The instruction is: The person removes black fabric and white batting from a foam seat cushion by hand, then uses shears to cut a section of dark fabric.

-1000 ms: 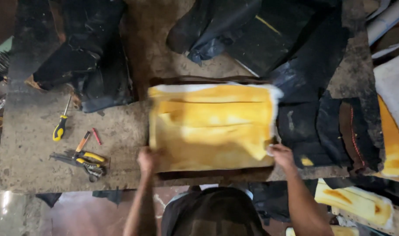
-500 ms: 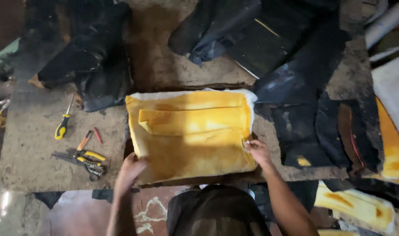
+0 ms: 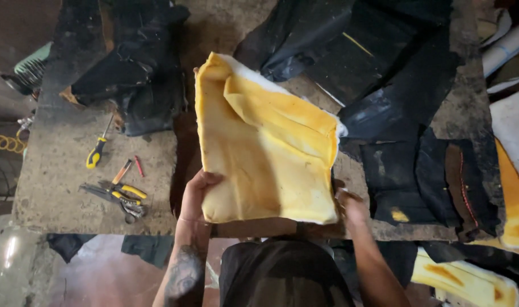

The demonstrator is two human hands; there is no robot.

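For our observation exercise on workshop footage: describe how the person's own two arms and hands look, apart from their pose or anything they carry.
Both forearms are bare, with no sleeves and no gloves. The left hand has a thin band at the wrist, and a dark tattoo covers the forearm below it. The right hand and its forearm show no markings or jewellery.

I see my left hand [image 3: 198,190] and right hand [image 3: 350,206] gripping the near corners of a yellow foam cushion [image 3: 265,150], tilted above the desk [image 3: 60,165]. A yellow-handled screwdriver [image 3: 96,154] and pliers [image 3: 120,196] lie left; black covers [image 3: 384,74] lie far.
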